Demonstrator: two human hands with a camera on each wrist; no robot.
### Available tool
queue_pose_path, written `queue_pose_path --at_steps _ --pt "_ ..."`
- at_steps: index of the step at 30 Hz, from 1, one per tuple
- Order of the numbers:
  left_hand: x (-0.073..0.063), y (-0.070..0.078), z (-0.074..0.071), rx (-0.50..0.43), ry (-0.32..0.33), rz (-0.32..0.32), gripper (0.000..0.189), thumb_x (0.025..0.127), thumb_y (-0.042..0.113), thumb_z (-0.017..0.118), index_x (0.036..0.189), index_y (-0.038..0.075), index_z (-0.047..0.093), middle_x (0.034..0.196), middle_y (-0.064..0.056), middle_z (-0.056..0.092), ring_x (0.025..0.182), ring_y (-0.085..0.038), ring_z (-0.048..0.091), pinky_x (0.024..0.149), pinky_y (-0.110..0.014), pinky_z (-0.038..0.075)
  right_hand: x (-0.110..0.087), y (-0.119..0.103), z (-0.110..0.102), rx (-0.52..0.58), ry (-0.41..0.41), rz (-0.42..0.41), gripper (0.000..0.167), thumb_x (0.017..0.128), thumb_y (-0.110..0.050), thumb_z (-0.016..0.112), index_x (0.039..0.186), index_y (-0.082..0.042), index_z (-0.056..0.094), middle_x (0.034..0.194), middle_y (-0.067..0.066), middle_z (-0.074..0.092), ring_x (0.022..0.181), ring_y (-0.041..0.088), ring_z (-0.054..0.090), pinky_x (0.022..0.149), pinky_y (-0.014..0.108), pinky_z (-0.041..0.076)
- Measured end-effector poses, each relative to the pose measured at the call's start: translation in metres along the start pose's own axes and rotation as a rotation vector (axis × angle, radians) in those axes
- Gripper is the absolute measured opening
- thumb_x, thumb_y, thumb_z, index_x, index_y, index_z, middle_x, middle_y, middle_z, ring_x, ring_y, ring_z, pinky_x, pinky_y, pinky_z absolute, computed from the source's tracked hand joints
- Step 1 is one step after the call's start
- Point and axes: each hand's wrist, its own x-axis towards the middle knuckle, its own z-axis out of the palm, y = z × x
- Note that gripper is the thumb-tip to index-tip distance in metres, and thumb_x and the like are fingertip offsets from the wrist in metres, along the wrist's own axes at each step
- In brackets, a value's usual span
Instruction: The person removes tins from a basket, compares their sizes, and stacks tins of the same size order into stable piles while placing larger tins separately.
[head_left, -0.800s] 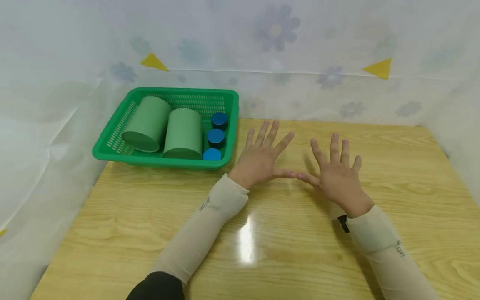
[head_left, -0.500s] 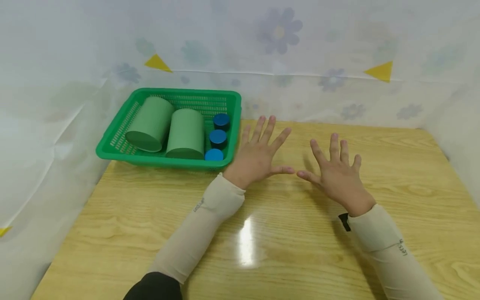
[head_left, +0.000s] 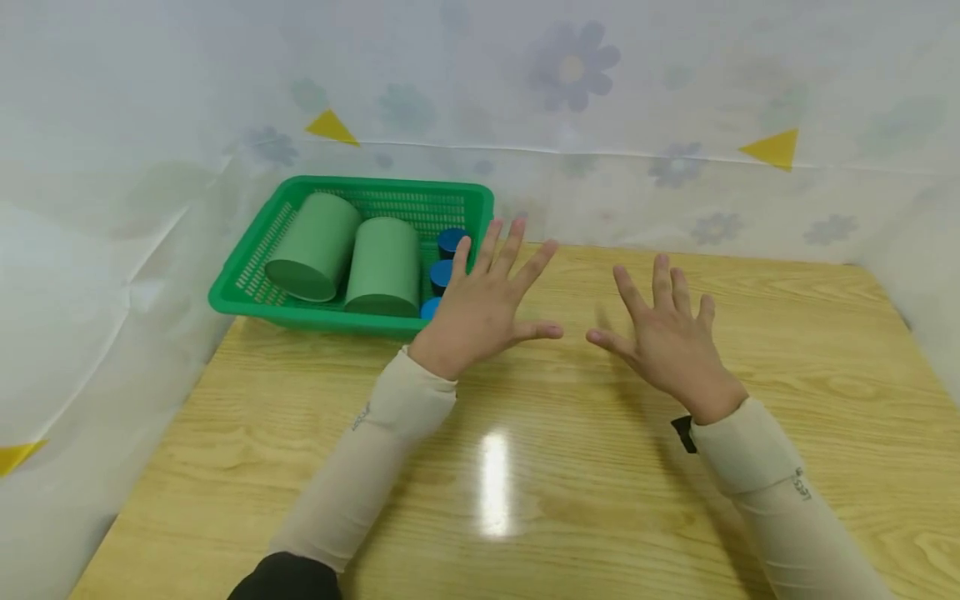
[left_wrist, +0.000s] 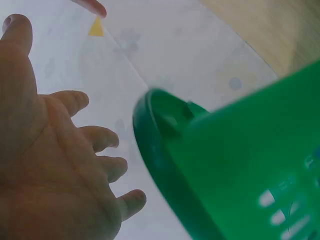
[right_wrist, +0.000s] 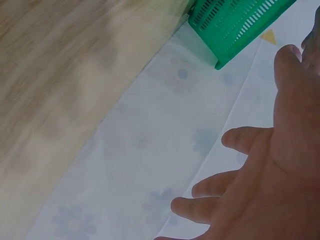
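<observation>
My left hand (head_left: pixel 480 312) is held out with fingers spread, in front of the right end of a green plastic basket (head_left: pixel 322 323), and holds nothing. In the left wrist view the basket's rim (left_wrist: pixel 165 175) stands beside its fingers. To the right, over the table, my right hand (head_left: pixel 675 346) is spread too, with nothing in it. Two light green cylinders, a left one (head_left: pixel 313 246) and a middle one (head_left: pixel 384 265), lie tilted in the basket. Next to them are three blue-topped round pieces, the back one (head_left: pixel 452 242) and the others partly hidden by my left hand.
The wood-grain table (head_left: pixel 570 467) reaches to a white flowered sheet (head_left: pixel 660 92) at the back and sides. Yellow triangles, such as the right one (head_left: pixel 772 150), are on the sheet.
My left hand has moved left, from beside the basket to overlap its right end, and away from the right hand. The right hand has shifted only slightly. The head view has turned a little.
</observation>
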Motion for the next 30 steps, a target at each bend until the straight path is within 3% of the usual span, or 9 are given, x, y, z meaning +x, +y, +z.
queue_pose_path --at_steps 8,15,22,30 --pt "-0.013 -0.021 -0.005 -0.053 0.027 0.0 0.102 0.088 0.079 0.046 0.164 0.032 -0.005 0.164 -0.008 -0.025 0.147 -0.029 -0.027 0.118 -0.059 -0.01 0.006 -0.008 -0.003 0.019 0.047 -0.013 0.095 0.096 -0.066 0.053 0.165 -0.015 0.01 0.163 0.031 -0.009 0.147 0.055 0.0 0.1 0.086 0.009" --pt "-0.021 -0.037 -0.006 -0.092 0.038 0.009 0.104 0.087 0.079 0.05 0.164 0.033 -0.002 0.164 -0.007 -0.024 0.147 -0.026 -0.028 0.118 -0.059 -0.008 0.011 -0.016 -0.004 0.011 0.082 -0.035 0.095 0.095 -0.064 0.057 0.165 -0.016 0.014 0.163 0.032 0.001 0.147 0.056 0.008 0.1 0.084 0.014" --pt "-0.035 -0.059 -0.009 -0.124 0.094 0.039 0.108 0.084 0.076 0.059 0.165 0.03 0.004 0.167 -0.01 -0.017 0.15 -0.027 -0.022 0.118 -0.061 -0.003 0.017 -0.028 -0.005 0.037 0.11 -0.076 0.095 0.094 -0.06 0.063 0.164 -0.015 0.019 0.163 0.031 0.008 0.145 0.056 0.015 0.102 0.082 0.017" --pt "-0.052 -0.087 -0.014 -0.145 0.093 -0.011 0.109 0.085 0.069 0.065 0.165 0.028 0.002 0.167 -0.007 -0.017 0.15 -0.026 -0.022 0.119 -0.059 -0.006 0.024 -0.038 -0.007 0.067 0.135 -0.131 0.092 0.094 -0.057 0.066 0.162 -0.012 0.024 0.163 0.03 0.014 0.144 0.053 0.023 0.104 0.077 0.021"
